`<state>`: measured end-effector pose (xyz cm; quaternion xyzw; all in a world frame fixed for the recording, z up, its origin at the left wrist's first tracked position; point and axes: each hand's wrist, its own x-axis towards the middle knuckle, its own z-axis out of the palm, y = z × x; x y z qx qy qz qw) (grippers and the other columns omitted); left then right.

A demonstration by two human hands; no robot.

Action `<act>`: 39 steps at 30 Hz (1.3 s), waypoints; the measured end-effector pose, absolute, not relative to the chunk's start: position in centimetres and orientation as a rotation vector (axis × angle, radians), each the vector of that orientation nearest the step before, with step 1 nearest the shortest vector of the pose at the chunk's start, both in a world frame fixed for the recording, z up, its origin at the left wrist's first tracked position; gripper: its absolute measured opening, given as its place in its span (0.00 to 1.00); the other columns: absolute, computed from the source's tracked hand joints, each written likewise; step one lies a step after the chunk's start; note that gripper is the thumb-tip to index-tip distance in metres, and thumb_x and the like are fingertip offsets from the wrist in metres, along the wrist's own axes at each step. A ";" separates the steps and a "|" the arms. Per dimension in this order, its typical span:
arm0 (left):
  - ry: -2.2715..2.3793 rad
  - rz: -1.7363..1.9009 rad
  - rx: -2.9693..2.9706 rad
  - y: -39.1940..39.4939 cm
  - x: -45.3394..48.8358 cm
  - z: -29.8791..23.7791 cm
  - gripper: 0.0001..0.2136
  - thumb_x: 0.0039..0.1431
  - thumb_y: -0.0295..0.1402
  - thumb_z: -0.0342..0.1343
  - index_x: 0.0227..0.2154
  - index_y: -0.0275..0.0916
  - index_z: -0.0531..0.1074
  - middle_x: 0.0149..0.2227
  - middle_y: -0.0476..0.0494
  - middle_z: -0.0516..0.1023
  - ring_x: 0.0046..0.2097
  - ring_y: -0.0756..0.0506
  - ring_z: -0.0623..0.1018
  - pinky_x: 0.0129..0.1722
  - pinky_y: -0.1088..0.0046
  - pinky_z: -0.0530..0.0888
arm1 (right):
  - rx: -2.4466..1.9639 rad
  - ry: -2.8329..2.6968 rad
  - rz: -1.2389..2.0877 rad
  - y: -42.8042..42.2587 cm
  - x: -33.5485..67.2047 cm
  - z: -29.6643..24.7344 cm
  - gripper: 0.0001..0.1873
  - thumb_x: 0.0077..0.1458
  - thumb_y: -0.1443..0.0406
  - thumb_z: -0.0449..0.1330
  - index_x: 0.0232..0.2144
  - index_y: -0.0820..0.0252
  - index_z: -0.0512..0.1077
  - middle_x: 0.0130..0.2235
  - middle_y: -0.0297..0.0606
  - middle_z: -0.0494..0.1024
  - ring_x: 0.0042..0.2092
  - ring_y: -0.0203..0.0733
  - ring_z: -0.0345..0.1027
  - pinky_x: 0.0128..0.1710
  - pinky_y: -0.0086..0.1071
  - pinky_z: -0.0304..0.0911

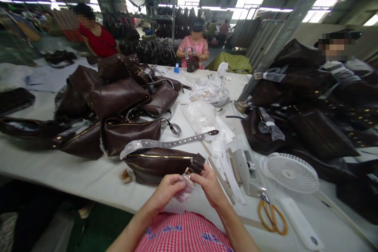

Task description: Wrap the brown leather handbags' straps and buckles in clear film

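Observation:
Right in front of me a dark brown leather handbag (156, 165) lies on the white table, its gold zipper facing up. Along its back edge stretches a studded strap (171, 141), mostly wrapped in clear plastic. My left hand (169, 191) pinches a crumpled piece of clear plastic film (184, 193) near the bag's right end. My right hand (206, 181) is closed around the bag's dark end tab and buckle (197, 162), its thumb against a small gold metal part by the film. Both hands almost meet there.
More brown bags (118, 96) are heaped left and right. To my right are orange-handled scissors (271, 216), a white fan (291, 173), a tape dispenser (248, 171) and paper strips. Plastic wrappings (209, 90) lie farther back. Across the table a person (193, 51) handles a bag.

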<state>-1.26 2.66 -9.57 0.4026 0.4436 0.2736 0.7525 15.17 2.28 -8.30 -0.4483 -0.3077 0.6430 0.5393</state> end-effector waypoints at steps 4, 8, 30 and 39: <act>1.003 0.627 0.913 2.7 -1.2 -9.4 0.19 0.43 0.44 0.64 0.32 0.31 0.78 0.29 0.41 0.80 0.26 0.48 0.75 0.25 0.75 0.71 | -1.069 -0.760 1.514 2.3 15.2 -8.4 0.23 0.42 0.66 0.71 0.43 0.57 0.72 0.41 0.37 0.82 0.42 0.44 0.75 0.44 0.37 0.67; 1.042 0.641 0.920 2.8 -1.1 -9.4 0.19 0.42 0.44 0.65 0.31 0.32 0.78 0.28 0.42 0.79 0.28 0.46 0.77 0.26 0.74 0.71 | -1.057 -0.800 1.533 2.3 15.2 -8.7 0.23 0.43 0.65 0.71 0.43 0.56 0.72 0.42 0.37 0.82 0.42 0.44 0.75 0.46 0.38 0.67; 1.033 0.686 0.887 3.0 -1.4 -9.8 0.17 0.47 0.45 0.65 0.28 0.32 0.81 0.27 0.42 0.80 0.27 0.50 0.71 0.30 0.77 0.63 | -1.041 -0.711 1.717 1.9 15.1 -10.0 0.24 0.42 0.58 0.72 0.42 0.59 0.75 0.40 0.39 0.82 0.42 0.46 0.73 0.46 0.39 0.65; 1.088 0.635 0.780 2.7 -1.5 -9.2 0.22 0.43 0.48 0.66 0.30 0.31 0.81 0.29 0.38 0.81 0.28 0.47 0.75 0.31 0.74 0.68 | -1.098 -0.653 1.655 2.6 15.8 -10.5 0.21 0.45 0.57 0.70 0.42 0.57 0.78 0.39 0.39 0.81 0.38 0.43 0.71 0.40 0.36 0.63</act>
